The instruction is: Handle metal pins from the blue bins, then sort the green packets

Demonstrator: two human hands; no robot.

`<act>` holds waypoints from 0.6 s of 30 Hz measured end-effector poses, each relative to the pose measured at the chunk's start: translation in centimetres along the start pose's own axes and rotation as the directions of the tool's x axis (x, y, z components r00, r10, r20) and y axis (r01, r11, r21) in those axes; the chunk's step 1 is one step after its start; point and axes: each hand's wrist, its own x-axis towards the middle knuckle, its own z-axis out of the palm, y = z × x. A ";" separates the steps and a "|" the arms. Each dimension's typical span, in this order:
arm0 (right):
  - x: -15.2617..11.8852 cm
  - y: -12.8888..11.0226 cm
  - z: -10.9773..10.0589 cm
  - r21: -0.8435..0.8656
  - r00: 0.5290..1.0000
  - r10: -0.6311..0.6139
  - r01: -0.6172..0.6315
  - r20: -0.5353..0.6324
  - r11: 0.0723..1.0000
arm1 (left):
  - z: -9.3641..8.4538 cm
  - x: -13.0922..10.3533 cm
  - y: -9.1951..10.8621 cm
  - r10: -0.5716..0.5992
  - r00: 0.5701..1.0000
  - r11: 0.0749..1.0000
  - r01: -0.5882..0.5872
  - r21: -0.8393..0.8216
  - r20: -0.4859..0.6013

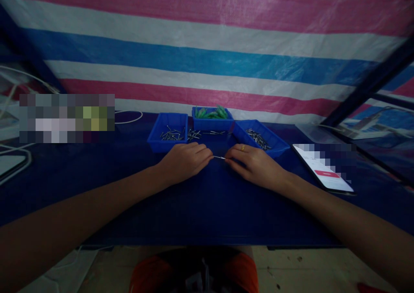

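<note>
Just above the middle of the blue table, a thin silvery metal rod (219, 157) spans the gap between my two hands. The fingertips of my left hand (186, 161) pinch its left end. My right hand (255, 163), with a ring on one finger, pinches the other end. A slightly thicker spot shows near the right fingertips; the exact kind of part is too small to tell. Behind my left hand stands a blue bin (168, 145) with slim metal rods (171, 134). Behind my right hand, an angled blue bin (278, 146) holds short metal pieces (258, 138).
A third blue bin (212, 124) at the back contains green pieces (211, 113). Loose rods (193, 134) lie between the bins. A lit phone (326, 172) rests at right. White cables (129, 121) and a blurred-out patch are at left. Striped sheeting (207, 60) hangs behind the table (207, 211).
</note>
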 end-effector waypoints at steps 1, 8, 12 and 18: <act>0.0 0.0 0.0 -0.001 1.000 -0.002 0.002 -0.002 1.000 | 0.0 0.0 0.0 0.001 1.000 1.000 -0.001 -0.001 0.002; 0.1 -0.2 -0.2 0.007 1.000 -0.002 0.002 -0.030 1.000 | 0.2 0.0 0.0 0.000 1.000 1.000 0.000 0.006 0.020; 0.0 -0.5 -0.4 0.028 0.997 -0.016 0.018 -0.070 0.999 | 0.2 -0.1 0.1 0.014 1.000 1.000 -0.014 -0.004 0.025; -0.1 -0.9 -0.5 0.049 0.991 -0.073 0.078 -0.110 0.996 | 0.3 -0.1 0.3 0.036 0.996 0.999 -0.035 -0.014 0.079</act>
